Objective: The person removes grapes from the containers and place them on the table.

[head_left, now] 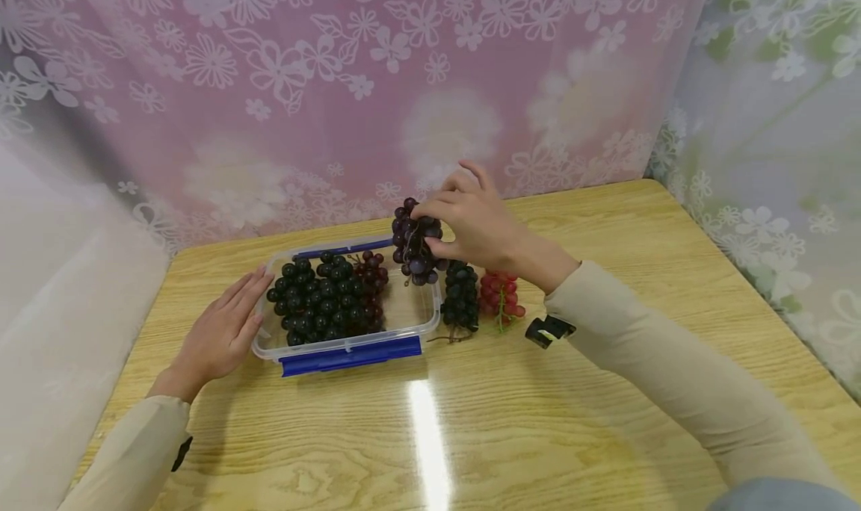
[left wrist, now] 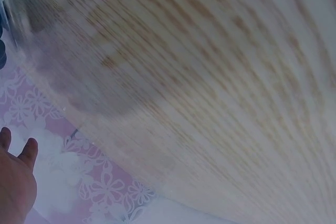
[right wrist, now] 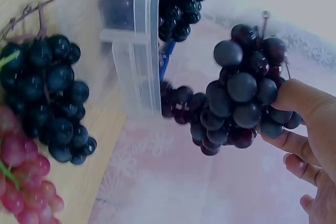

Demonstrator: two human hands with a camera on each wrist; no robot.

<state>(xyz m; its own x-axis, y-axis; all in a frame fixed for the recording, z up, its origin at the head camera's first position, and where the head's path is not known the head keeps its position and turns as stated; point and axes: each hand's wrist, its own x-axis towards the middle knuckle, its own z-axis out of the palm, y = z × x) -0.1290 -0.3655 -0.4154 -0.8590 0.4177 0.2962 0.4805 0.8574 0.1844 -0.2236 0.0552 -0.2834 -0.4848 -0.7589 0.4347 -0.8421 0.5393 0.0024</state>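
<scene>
In the head view my right hand [head_left: 480,223] pinches a bunch of dark purple grapes [head_left: 415,243] between thumb and fingers, over the right end of a clear plastic container [head_left: 430,323] with blue side clips. The right wrist view shows the same purple bunch [right wrist: 241,87] hanging from the fingertips of that hand [right wrist: 310,145]. My left hand [head_left: 222,328] rests flat, fingers straight, along the container's left end. Inside the container lie black grapes [head_left: 319,298] on the left and dark red grapes [head_left: 372,276] beside them; its right part shows a bare floor.
Just right of the container, a bunch of black grapes [head_left: 460,298] lies on the wooden table [head_left: 538,436], stem toward me. Beside it is a bunch of red grapes [head_left: 501,298] with a green stem. A pink floral curtain [head_left: 377,107] hangs behind the table.
</scene>
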